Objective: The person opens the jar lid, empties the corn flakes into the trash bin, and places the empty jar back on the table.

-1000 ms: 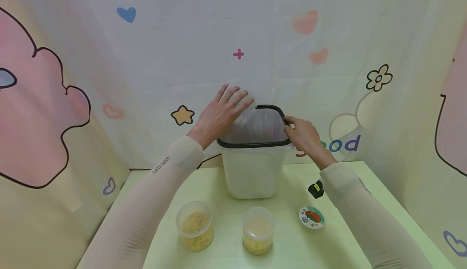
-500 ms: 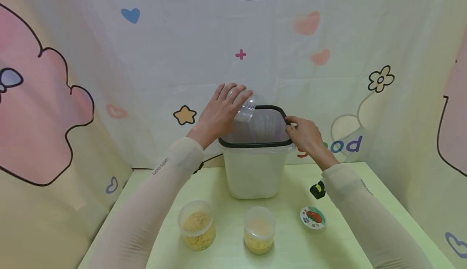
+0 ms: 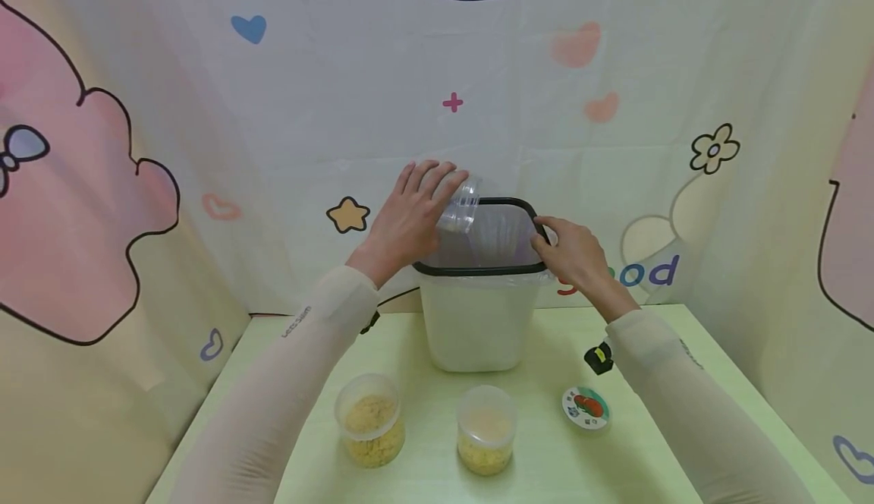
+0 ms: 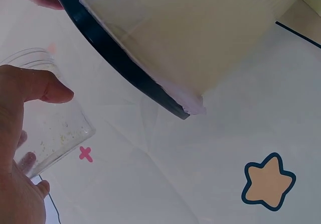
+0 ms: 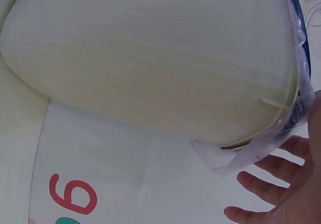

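Over the left part of a white trash bin [image 3: 478,326], my left hand [image 3: 408,219] grips a clear plastic jar [image 3: 466,206] tipped with its mouth toward the bin. Small crumbs cling inside the jar [image 4: 60,138] in the left wrist view. My right hand [image 3: 576,255] holds the bin's black rim [image 3: 539,234] at its right side, thumb and forefinger at the edge and the other fingers loosely spread below. A thin translucent bag [image 5: 215,158] lines the bin and hangs over the rim. The bin's bottom is hidden.
Two clear tubs with yellow crumbly contents, a left tub [image 3: 372,432] and a middle tub [image 3: 486,436], stand on the pale table [image 3: 423,481]. A round picture lid [image 3: 586,407] and a small black object [image 3: 599,357] lie at the right. A printed curtain [image 3: 382,94] hangs behind.
My left hand has turned and shifted slightly, and more of the tipped jar shows above the bin. My right hand stays at the rim. The head view has shifted a little.
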`<action>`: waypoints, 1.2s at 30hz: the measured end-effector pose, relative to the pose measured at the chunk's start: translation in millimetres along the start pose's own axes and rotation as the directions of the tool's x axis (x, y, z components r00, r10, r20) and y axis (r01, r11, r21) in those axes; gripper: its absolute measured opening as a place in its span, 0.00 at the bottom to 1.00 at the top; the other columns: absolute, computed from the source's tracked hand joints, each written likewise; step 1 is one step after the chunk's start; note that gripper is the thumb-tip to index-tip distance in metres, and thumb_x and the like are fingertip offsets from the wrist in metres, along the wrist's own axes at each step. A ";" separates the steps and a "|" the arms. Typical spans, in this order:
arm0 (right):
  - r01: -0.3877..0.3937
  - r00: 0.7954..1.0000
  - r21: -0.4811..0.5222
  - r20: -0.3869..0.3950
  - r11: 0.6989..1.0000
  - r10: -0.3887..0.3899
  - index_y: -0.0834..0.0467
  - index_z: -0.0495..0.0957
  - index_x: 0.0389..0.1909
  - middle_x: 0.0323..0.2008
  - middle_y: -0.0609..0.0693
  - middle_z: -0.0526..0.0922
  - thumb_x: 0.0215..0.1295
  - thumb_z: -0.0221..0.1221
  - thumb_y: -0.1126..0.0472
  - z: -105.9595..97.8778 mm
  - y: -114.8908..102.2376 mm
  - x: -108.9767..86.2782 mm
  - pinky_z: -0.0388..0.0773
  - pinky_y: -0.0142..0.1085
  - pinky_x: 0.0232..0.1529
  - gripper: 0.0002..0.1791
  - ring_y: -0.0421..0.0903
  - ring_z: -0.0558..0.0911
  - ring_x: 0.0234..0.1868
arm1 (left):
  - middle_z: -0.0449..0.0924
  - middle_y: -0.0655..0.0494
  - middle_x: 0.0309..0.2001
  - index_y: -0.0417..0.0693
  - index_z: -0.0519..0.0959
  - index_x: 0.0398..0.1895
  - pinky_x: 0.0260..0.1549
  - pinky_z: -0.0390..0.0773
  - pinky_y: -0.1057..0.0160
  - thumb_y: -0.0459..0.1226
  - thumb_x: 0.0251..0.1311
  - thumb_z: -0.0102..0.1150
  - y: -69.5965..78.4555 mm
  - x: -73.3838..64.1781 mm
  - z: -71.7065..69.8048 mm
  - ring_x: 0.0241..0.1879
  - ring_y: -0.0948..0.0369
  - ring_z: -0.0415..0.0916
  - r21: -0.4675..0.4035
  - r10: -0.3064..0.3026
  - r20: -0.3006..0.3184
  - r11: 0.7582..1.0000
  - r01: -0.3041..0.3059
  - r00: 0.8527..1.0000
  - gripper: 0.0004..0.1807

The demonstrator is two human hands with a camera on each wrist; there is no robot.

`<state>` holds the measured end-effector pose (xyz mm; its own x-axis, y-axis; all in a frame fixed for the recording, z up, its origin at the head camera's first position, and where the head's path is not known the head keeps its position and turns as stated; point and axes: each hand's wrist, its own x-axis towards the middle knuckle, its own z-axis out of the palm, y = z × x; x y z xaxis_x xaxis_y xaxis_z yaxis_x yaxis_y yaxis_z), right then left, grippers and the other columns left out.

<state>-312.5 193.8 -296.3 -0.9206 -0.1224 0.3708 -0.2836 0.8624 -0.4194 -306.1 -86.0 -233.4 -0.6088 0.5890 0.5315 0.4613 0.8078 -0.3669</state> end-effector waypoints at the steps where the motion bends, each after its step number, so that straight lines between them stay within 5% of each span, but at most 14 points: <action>1: 0.005 1.000 0.003 0.001 1.000 -0.005 0.53 0.68 0.70 0.65 0.62 0.73 0.72 0.48 0.49 -0.5 -0.2 -0.8 0.77 0.48 0.39 0.28 0.60 0.81 0.44 | 0.55 0.50 0.74 0.53 0.51 0.76 0.76 0.48 0.48 0.36 0.53 0.60 0.3 -0.6 0.3 0.73 0.49 0.50 -0.006 -0.003 -0.001 1.000 0.003 1.000 0.46; 6: 0.048 0.999 0.027 0.018 0.998 -0.049 0.53 0.63 0.72 0.71 0.60 0.67 0.74 0.47 0.46 -3.1 -0.8 -5.1 0.67 0.61 0.65 0.30 0.64 0.68 0.69 | 0.54 0.49 0.74 0.52 0.50 0.76 0.76 0.49 0.49 0.37 0.54 0.61 0.7 -3.8 1.3 0.73 0.48 0.50 -0.051 -0.021 -0.004 0.998 0.020 1.000 0.47; 10: 0.105 0.994 0.014 0.010 0.994 -0.105 0.54 0.62 0.73 0.72 0.59 0.64 0.74 0.47 0.44 -4.8 -1.1 -8.3 0.59 0.60 0.70 0.32 0.62 0.62 0.73 | 0.54 0.49 0.74 0.51 0.49 0.76 0.76 0.49 0.51 0.38 0.54 0.63 0.0 -7.6 1.8 0.73 0.48 0.50 -0.070 -0.032 -0.020 0.997 0.030 0.999 0.47; 22: 0.218 0.975 -0.075 -0.028 0.973 -0.220 0.49 0.58 0.75 0.76 0.57 0.57 0.69 0.51 0.38 -7.9 -0.6 -26.2 0.47 0.69 0.70 0.38 0.62 0.54 0.76 | 0.56 0.47 0.73 0.47 0.50 0.75 0.74 0.51 0.53 0.40 0.55 0.62 1.7 -25.6 2.0 0.71 0.49 0.52 -0.028 -0.014 -0.127 1.000 0.010 0.992 0.46; 36: 0.288 0.954 -0.124 -0.052 0.950 -0.296 0.43 0.55 0.76 0.78 0.52 0.53 0.68 0.51 0.36 -16.9 -14.4 -50.8 0.44 0.70 0.70 0.39 0.59 0.51 0.78 | 0.57 0.45 0.71 0.42 0.51 0.74 0.73 0.54 0.51 0.38 0.53 0.63 12.3 -43.8 -4.0 0.69 0.48 0.55 -0.134 -0.034 -0.267 0.991 -0.002 0.963 0.46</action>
<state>-257.2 195.9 -295.1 -0.7799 -0.3466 0.5211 -0.5015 0.8443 -0.1890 -271.2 -102.0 -258.1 -0.4293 0.5340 0.7284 0.5453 0.7962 -0.2623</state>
